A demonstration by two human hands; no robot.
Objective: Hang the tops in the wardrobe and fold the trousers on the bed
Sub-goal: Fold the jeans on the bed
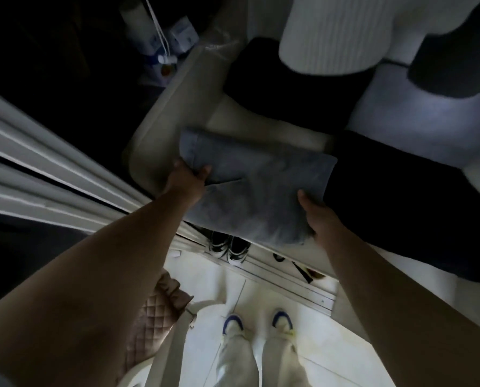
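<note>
Both hands grip folded jeans (257,185) | left hand (187,174) far-left edge | right hand (315,213) near-right edge

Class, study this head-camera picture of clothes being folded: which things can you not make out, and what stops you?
- Fingers of both hands, left hand and right hand: tucked under the grey trousers.
- Dark garment on the bed: too dim to tell its type.
- Ribbed white top: cut off by the upper edge.
</note>
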